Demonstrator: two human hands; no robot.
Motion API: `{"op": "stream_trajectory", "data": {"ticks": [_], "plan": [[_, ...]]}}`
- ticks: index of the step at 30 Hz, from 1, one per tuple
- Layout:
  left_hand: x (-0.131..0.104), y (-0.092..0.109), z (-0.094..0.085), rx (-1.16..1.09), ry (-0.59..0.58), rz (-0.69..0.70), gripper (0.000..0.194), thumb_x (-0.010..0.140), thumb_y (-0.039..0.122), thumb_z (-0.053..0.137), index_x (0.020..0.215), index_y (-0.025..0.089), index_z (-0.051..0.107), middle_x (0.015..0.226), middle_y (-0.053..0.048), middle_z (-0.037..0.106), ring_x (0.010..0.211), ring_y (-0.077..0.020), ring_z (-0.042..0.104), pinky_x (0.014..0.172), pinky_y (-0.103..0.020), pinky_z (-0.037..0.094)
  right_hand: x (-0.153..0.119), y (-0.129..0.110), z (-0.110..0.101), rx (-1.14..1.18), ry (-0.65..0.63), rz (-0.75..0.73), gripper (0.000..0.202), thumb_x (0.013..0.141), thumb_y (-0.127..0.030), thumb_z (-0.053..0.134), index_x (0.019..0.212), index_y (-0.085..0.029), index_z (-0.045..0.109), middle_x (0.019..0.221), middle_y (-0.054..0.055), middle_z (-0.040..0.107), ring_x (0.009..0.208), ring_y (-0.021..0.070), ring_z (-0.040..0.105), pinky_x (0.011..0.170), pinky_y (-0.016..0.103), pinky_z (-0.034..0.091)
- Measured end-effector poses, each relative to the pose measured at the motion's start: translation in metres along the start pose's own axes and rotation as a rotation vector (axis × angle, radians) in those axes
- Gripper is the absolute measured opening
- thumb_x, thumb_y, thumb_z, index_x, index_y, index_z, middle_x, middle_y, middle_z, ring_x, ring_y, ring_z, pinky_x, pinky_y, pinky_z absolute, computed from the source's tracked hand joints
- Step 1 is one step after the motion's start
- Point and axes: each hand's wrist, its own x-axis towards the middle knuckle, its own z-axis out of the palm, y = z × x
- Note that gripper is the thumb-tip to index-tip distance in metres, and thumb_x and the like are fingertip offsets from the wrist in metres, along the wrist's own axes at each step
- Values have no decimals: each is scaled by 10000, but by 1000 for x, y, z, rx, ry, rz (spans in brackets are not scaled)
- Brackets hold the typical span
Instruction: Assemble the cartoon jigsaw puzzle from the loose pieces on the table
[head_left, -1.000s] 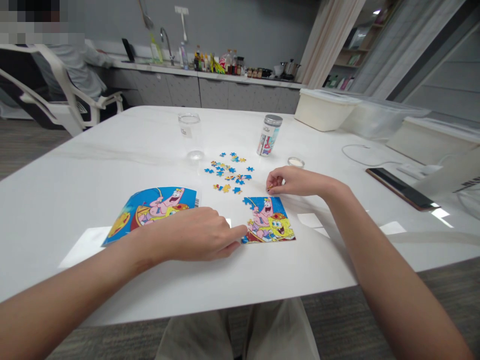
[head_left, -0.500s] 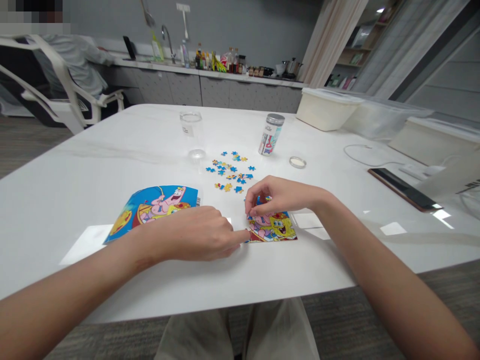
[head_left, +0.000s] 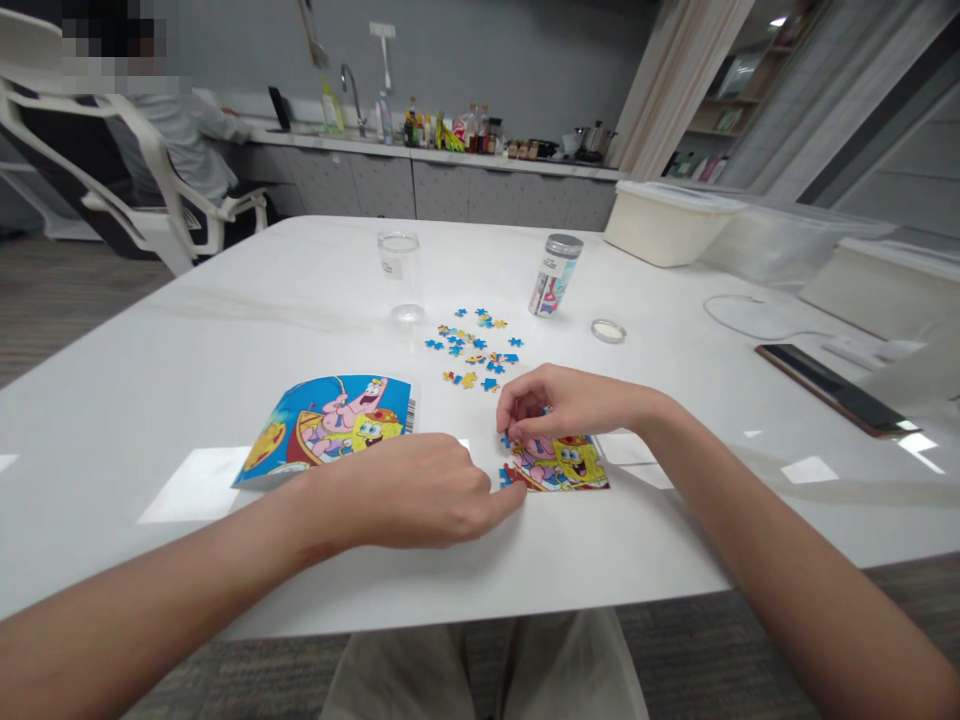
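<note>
In the head view, a partly assembled jigsaw puzzle (head_left: 576, 468) with a yellow and a pink cartoon figure lies near the table's front edge. My right hand (head_left: 581, 402) covers its upper left part, fingertips pinched on a blue puzzle piece (head_left: 505, 440) at the left side. The index finger of my left hand (head_left: 424, 490) stretches to the puzzle's lower left edge and touches it, while its other fingers are curled. Under my left wrist is partly hidden a matching picture sheet (head_left: 330, 415). Several loose puzzle pieces (head_left: 469, 380) are scattered behind my hands.
Behind the pieces stand a clear jar (head_left: 401, 280) and a printed canister (head_left: 555, 278), with a round lid (head_left: 608, 331) beside it. A phone (head_left: 832, 388), a white cable and plastic bins (head_left: 667, 225) are on the right. Someone sits in a chair (head_left: 142, 150) at the back left.
The camera view has shifted slightly, so the scene sits further right and lower. My left index finger has slid down to the puzzle's lower edge. My right hand stays at the puzzle's upper left.
</note>
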Motion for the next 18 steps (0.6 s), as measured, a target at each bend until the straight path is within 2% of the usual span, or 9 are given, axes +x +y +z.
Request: {"op": "stream_trajectory", "data": {"ticks": [7,11,18], "plan": [[2,-2,-1,1,-33,-18,83,863,111,493,865,157,562,496,12,570,362,-127,450,388,-290,259,0,-4,-1,-100,35,-18,108,784,-221,622,832,-152,691,764,19,691,675,117,610,608,223,470],[1,-2,0,-20,-26,-20,87,880,129,481,867,157,563,515,6,585,371,-127,453,386,-297,243,1,-3,0,-129,52,-32,118,791,-240,624,825,-150,693,792,28,694,705,125,610,643,235,471],[0,-3,0,-32,-59,-40,106,890,159,469,887,155,575,526,-1,596,382,-133,464,385,-299,219,0,0,0,-112,27,-22,141,811,-274,625,843,-150,684,755,17,677,637,108,588,600,232,462]]}}
